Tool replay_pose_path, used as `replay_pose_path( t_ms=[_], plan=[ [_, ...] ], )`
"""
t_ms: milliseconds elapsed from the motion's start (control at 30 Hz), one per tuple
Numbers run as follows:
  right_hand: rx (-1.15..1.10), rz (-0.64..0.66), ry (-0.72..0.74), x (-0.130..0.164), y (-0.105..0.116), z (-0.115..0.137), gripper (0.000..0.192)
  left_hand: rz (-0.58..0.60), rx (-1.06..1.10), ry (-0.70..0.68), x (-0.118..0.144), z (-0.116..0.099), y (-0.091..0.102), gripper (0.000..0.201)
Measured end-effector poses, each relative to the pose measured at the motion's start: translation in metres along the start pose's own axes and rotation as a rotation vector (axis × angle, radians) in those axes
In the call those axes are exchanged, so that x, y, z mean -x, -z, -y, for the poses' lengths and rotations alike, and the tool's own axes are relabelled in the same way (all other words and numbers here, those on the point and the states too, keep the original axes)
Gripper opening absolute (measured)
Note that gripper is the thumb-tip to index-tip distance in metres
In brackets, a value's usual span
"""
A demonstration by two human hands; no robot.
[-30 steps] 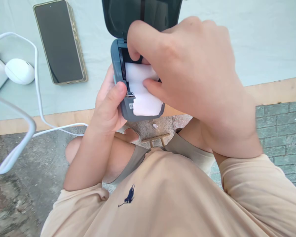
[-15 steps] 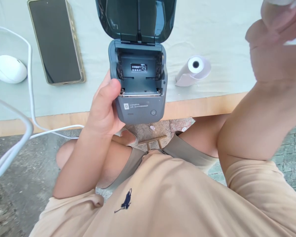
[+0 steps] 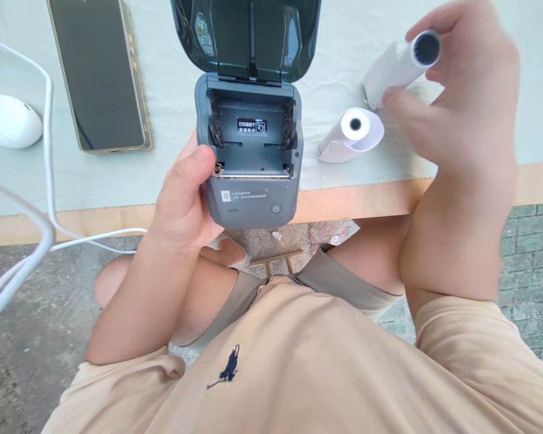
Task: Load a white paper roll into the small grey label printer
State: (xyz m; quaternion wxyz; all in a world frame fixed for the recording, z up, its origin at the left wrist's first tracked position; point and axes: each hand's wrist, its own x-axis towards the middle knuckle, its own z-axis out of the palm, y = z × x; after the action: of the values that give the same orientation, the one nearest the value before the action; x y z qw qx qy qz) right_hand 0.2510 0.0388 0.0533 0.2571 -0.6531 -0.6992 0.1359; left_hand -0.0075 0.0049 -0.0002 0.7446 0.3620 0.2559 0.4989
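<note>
A: What fills the frame, from the largest item down?

B: The table (image 3: pixel 434 181), pale cloth on top with a wooden front edge, spans the upper half. On it, upper left, lies a dark phone (image 3: pixel 98 72) face up; farther left sits a white oval device (image 3: pixel 9 120), with a white cable (image 3: pixel 49 144) looping over the edge. At upper centre is the grey label printer (image 3: pixel 251 163), lid tilted back, paper bay bare. Just right of it a small paper roll (image 3: pixel 355 129) lies on the cloth, between the printer and the raised roll.

A: And the hands?

B: The left hand (image 3: pixel 185 199) is wrapped around the printer's left side, thumb pressed on the front rim, holding it at the table edge. The right hand (image 3: pixel 452 114), upper right, is pinched on a second paper roll (image 3: pixel 409 60), thumb below and fingers above, its hollow core end facing the camera and a loose flap trailing left. That roll is clear of the cloth and well apart from the printer.
</note>
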Motion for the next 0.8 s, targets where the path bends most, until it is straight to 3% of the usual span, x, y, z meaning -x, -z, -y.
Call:
replay_pose_path(
  t_ms=[100, 167, 200, 300, 400, 500, 667, 800],
  plan=[
    [0.045, 0.052, 0.000, 0.004, 0.005, 0.000, 0.052, 0.002, 0.036, -0.021, 0.000, 0.000, -0.002, 0.049],
    [0.041, -0.015, 0.036, 0.013, 0.010, 0.010, 0.059, 0.005, 0.072, -0.031, 0.000, 0.000, -0.004, 0.050],
    [0.040, -0.092, 0.077, 0.019, 0.012, 0.017, 0.053, 0.008, 0.083, -0.030, 0.000, 0.000, -0.004, 0.050],
    [0.093, 0.014, 0.200, 0.031, 0.006, 0.032, 0.044, 0.011, 0.079, -0.029, -0.001, -0.001, -0.006, 0.050],
    [0.248, 0.165, 0.139, 0.034, -0.014, 0.035, 0.052, 0.007, 0.045, -0.030, -0.001, 0.000, -0.004, 0.051],
    [0.304, 0.187, 0.069, 0.030, -0.031, 0.033, 0.036, 0.012, 0.007, -0.042, -0.001, 0.001, -0.001, 0.055],
    [0.123, 0.214, 0.108, 0.028, -0.031, 0.033, 0.057, -0.007, -0.006, -0.034, 0.000, 0.001, 0.001, 0.051],
    [-0.026, 0.142, 0.126, 0.029, -0.027, 0.042, 0.059, 0.004, 0.006, -0.006, 0.001, 0.000, -0.001, 0.044]
  ],
)
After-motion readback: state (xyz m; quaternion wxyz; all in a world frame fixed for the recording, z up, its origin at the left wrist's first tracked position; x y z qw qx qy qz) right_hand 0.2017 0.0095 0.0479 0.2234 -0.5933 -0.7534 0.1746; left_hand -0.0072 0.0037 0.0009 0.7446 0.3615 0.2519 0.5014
